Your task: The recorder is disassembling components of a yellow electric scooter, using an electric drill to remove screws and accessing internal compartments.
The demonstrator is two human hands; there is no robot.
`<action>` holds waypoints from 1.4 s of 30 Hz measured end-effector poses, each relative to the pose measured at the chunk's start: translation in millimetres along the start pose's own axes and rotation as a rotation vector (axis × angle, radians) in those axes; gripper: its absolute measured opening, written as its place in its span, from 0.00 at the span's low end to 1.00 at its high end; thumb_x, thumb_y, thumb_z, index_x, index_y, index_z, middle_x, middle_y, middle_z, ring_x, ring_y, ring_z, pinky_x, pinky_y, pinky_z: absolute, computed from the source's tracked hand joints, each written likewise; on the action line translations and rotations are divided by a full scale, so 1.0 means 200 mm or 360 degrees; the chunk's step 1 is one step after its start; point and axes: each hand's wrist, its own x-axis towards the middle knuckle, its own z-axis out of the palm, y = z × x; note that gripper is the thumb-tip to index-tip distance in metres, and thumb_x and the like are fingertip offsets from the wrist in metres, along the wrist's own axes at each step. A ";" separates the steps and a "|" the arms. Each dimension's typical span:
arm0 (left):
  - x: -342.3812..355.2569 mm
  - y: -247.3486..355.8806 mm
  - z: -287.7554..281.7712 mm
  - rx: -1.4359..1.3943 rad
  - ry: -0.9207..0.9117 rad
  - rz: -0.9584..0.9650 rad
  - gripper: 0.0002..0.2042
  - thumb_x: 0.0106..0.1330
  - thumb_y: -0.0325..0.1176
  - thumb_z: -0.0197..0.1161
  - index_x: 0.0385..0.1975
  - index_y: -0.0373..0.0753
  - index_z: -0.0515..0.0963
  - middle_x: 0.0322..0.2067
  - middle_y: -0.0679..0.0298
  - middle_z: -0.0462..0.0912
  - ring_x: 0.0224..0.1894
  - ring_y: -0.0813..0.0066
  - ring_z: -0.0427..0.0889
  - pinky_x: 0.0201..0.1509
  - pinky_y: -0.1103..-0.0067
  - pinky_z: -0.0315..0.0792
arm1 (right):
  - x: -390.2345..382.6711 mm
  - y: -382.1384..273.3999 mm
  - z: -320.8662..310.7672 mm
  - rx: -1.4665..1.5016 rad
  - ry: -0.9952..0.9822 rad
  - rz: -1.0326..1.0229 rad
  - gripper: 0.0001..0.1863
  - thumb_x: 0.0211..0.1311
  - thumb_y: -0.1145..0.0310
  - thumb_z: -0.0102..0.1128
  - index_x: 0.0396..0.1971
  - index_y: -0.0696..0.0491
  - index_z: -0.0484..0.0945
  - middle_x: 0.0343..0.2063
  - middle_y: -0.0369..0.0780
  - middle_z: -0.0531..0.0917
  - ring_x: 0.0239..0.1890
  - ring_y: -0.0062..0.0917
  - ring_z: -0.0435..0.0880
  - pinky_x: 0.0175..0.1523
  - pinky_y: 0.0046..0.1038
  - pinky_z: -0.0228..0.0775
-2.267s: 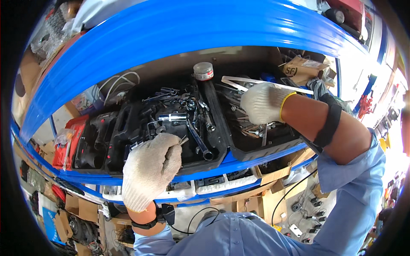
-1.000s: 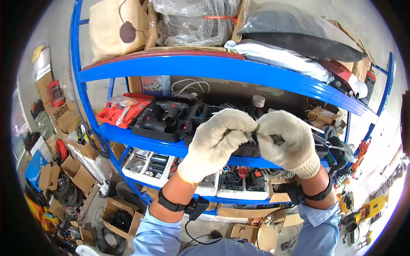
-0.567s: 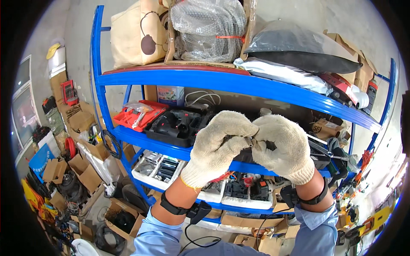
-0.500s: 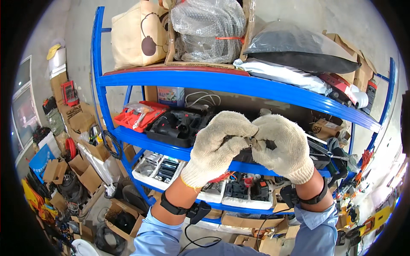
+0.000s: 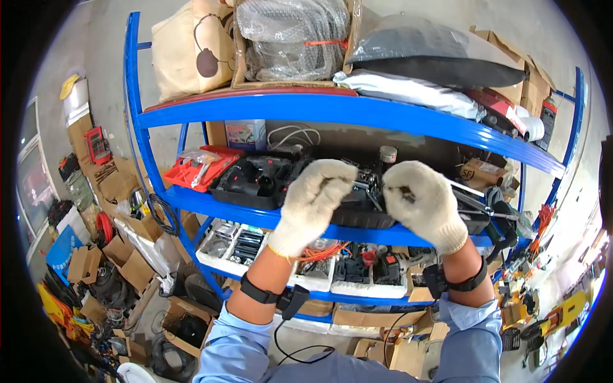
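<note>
Looking down from my head cam: both my hands are in knitted off-white cotton gloves, raised in front of the blue metal shelf rack (image 5: 332, 108). My left hand (image 5: 316, 198) has its fingers curled in toward the right one, and my right hand (image 5: 424, 201) is curled the same way, fingertips pinched on a small dark metal part (image 5: 373, 185) held between the two hands; it's too small and too covered by glove to say what it is exactly. It sits just in front of the black plastic tool tray (image 5: 357, 217) on the middle shelf, which is full of tangled dark metal tools. Left of that is a black moulded drill case (image 5: 255, 182), then a flat red case (image 5: 204, 167) near the shelf's left post. The top shelf holds a lumpy beige cloth bag (image 5: 191, 48) and a bubble-wrapped bundle (image 5: 294, 32) in a cardboard box. White bins (image 5: 236, 246) line the lower shelf. My wrists are bent back, forearms coming up from below in blue sleeves, with a black strap on each wrist. There's open air between my hands and the shelf edge, and cardboard boxes (image 5: 128, 268) crowd the floor at left.
</note>
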 end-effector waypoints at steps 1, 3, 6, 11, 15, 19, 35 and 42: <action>-0.02 -0.07 -0.03 0.0010 0.0054 -0.0106 0.06 0.73 0.29 0.61 0.45 0.36 0.79 0.40 0.64 0.83 0.39 0.79 0.80 0.46 0.78 0.78 | -0.03 0.06 -0.02 -0.0101 -0.0025 0.0165 0.04 0.55 0.71 0.66 0.29 0.55 0.83 0.31 0.45 0.85 0.34 0.43 0.86 0.42 0.36 0.80; -0.04 -0.24 -0.12 0.0136 0.0166 -0.0290 0.07 0.73 0.29 0.60 0.46 0.36 0.80 0.40 0.65 0.83 0.39 0.81 0.81 0.45 0.79 0.78 | -0.10 0.20 -0.10 -0.0400 -0.0161 0.0424 0.07 0.57 0.68 0.63 0.30 0.56 0.84 0.31 0.46 0.85 0.34 0.43 0.86 0.42 0.36 0.79; -0.05 -0.37 -0.28 0.0942 0.0208 -0.0109 0.07 0.72 0.30 0.63 0.46 0.38 0.81 0.40 0.56 0.87 0.39 0.65 0.88 0.45 0.73 0.79 | -0.23 0.48 -0.15 -0.0776 -0.0419 0.0741 0.12 0.60 0.61 0.60 0.32 0.53 0.86 0.34 0.46 0.87 0.38 0.47 0.87 0.45 0.42 0.80; -0.02 -0.48 -0.34 0.1110 0.0156 -0.0332 0.07 0.72 0.32 0.62 0.45 0.39 0.81 0.38 0.53 0.87 0.40 0.54 0.88 0.46 0.67 0.79 | -0.28 0.58 -0.16 -0.0950 -0.0475 0.0985 0.16 0.60 0.57 0.62 0.40 0.52 0.86 0.39 0.47 0.88 0.45 0.47 0.87 0.52 0.43 0.79; -0.01 -0.49 -0.35 0.1141 0.0054 -0.0433 0.07 0.72 0.33 0.61 0.43 0.39 0.80 0.39 0.51 0.86 0.42 0.49 0.86 0.47 0.65 0.79 | -0.35 0.66 -0.10 -0.0682 -0.0150 0.1071 0.15 0.63 0.57 0.61 0.40 0.51 0.86 0.39 0.48 0.87 0.46 0.47 0.86 0.53 0.43 0.77; 0.01 -0.52 -0.36 0.1118 -0.0081 -0.0400 0.06 0.72 0.32 0.60 0.43 0.39 0.79 0.39 0.51 0.84 0.44 0.47 0.85 0.48 0.64 0.78 | -0.38 0.75 -0.08 -0.0811 0.0019 0.0838 0.14 0.66 0.58 0.56 0.36 0.51 0.85 0.33 0.51 0.86 0.40 0.51 0.85 0.46 0.45 0.77; -0.03 -0.63 -0.49 0.1550 -0.0573 0.0279 0.13 0.69 0.22 0.52 0.47 0.34 0.82 0.48 0.54 0.85 0.50 0.60 0.84 0.57 0.70 0.78 | -1.33 0.20 -0.16 -0.0271 0.0112 0.0458 0.12 0.52 0.76 0.68 0.38 0.53 0.83 0.36 0.44 0.87 0.40 0.41 0.87 0.48 0.37 0.80; -0.18 -0.50 -0.38 0.2673 -0.0173 0.1008 0.14 0.79 0.29 0.51 0.56 0.33 0.80 0.60 0.53 0.81 0.61 0.56 0.79 0.67 0.67 0.71 | -4.07 -1.18 -0.55 -0.0962 -0.0503 0.3260 0.19 0.60 0.55 0.60 0.47 0.46 0.87 0.47 0.43 0.89 0.52 0.41 0.87 0.57 0.40 0.79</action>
